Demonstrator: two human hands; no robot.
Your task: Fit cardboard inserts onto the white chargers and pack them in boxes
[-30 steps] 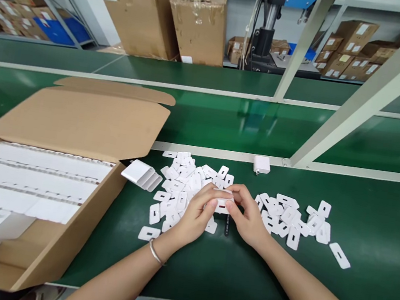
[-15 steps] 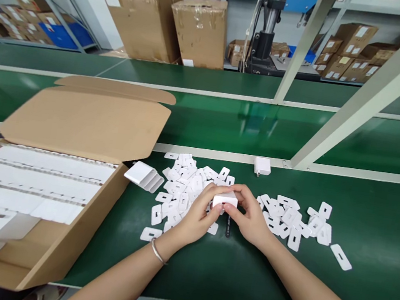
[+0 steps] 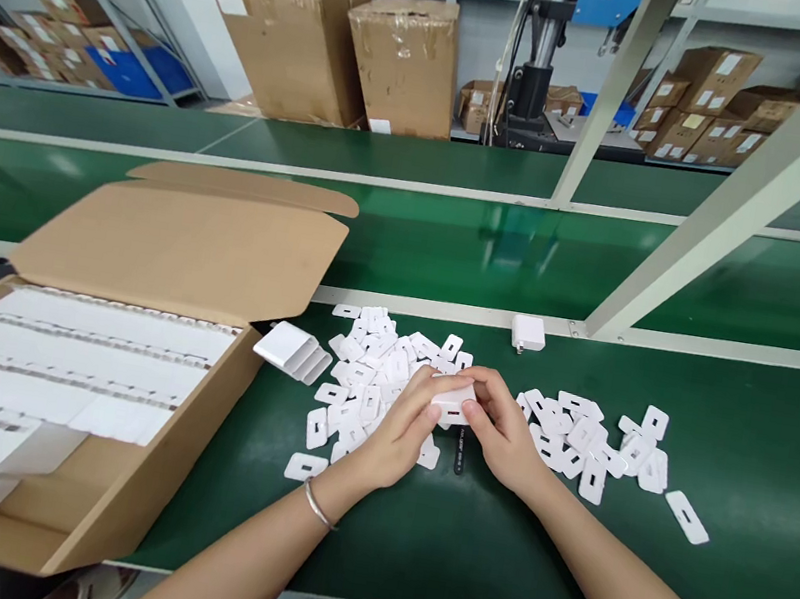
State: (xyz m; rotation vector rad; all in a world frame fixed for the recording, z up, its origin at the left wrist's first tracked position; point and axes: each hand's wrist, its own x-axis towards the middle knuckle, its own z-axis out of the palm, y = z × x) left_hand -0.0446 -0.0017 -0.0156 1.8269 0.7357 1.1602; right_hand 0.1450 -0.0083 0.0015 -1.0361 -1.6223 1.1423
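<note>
Both hands hold a small white plastic casing [image 3: 453, 404] over the green table; its near face shows a dark slot. My left hand [image 3: 412, 418] grips its left side, with fingers over the top and thumb at the front. On the other side, my right hand [image 3: 500, 432] is closed on it, the thumb pressing the near face. Beneath and to the left spreads a heap of white slotted plates [image 3: 365, 375], partly hidden by my left hand. A smaller pile of slotted plates [image 3: 580, 434] lies right of my right hand. A black tweezer-like tool [image 3: 461, 453] lies just below the hands.
On the left stands an open cardboard box [image 3: 197, 429] with rows of white casings. Several hollow white sleeves [image 3: 292, 351] lean beside it. A white adapter-like block [image 3: 529, 333] sits near the back rail [image 3: 444, 311]. A slanted metal post [image 3: 720, 198] rises at the right.
The casing has tilted in my hands, so more of its slotted near face shows. Both hands stay closed on it in nearly the same place. The whole view has shifted slightly.
</note>
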